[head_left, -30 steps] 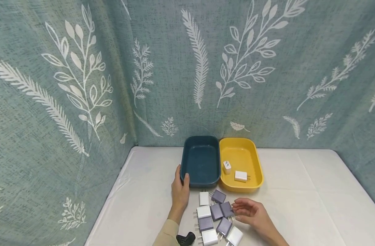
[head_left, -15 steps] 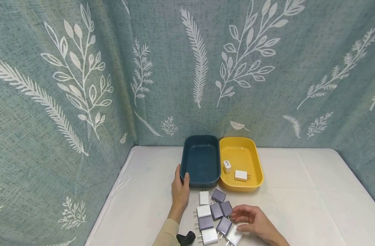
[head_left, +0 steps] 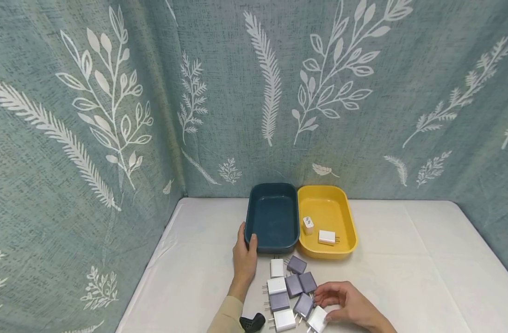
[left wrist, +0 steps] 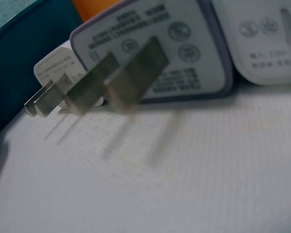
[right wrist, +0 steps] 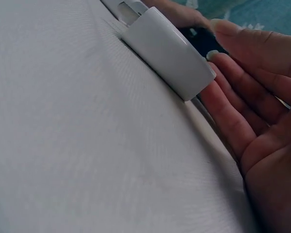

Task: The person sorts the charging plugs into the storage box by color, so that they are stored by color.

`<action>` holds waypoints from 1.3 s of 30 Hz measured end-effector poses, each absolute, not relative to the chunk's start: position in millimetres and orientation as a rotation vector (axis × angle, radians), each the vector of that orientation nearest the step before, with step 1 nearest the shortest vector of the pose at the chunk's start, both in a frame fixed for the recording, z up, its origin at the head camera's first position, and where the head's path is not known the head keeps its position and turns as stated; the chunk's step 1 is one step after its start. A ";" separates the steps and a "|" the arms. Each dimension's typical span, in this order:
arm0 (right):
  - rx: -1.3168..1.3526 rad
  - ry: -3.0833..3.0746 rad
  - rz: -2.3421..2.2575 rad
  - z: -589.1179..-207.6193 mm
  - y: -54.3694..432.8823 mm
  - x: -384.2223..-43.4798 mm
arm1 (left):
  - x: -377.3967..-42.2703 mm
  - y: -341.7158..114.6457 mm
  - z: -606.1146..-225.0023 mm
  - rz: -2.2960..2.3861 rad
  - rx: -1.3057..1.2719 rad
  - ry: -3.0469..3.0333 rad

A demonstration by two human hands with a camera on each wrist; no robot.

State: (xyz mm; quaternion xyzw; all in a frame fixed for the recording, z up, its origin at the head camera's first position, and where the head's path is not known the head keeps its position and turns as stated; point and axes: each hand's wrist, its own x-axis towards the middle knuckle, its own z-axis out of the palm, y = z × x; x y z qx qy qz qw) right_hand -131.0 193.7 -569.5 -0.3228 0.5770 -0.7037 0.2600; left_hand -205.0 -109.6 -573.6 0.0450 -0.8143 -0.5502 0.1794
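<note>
My left hand (head_left: 244, 259) holds the near left corner of a dark blue bin (head_left: 272, 247), fingers along its outer side and thumb over the rim. By the nearest white charger (head_left: 318, 319) is my right hand (head_left: 347, 303), fingers bent loosely with a gap to the thumb. In the right wrist view, that white charger (right wrist: 169, 53) lies on the cloth beside the fingertips (right wrist: 213, 54), not gripped. Several white and purple plug chargers (head_left: 304, 305) lie grouped before the bins. The left wrist view shows a purple-edged charger (left wrist: 155, 53), prongs toward the camera.
A yellow bin (head_left: 349, 222) adjoins the blue one and holds two white chargers (head_left: 326, 237). A black object (head_left: 252, 323) lies at the near edge beside the left sleeve (head_left: 226, 317). White cloth (head_left: 404, 259) covers the table, and a patterned curtain (head_left: 229, 101) hangs behind.
My right hand has moved toward me, from beside the purple chargers to the nearest white charger. The left hand stays at the blue bin.
</note>
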 end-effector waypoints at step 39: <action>-0.883 1.519 -1.778 -572.1 199.9 -137.8 | -204.6 -109.6 -573.2 -1.568 0.120 -2.286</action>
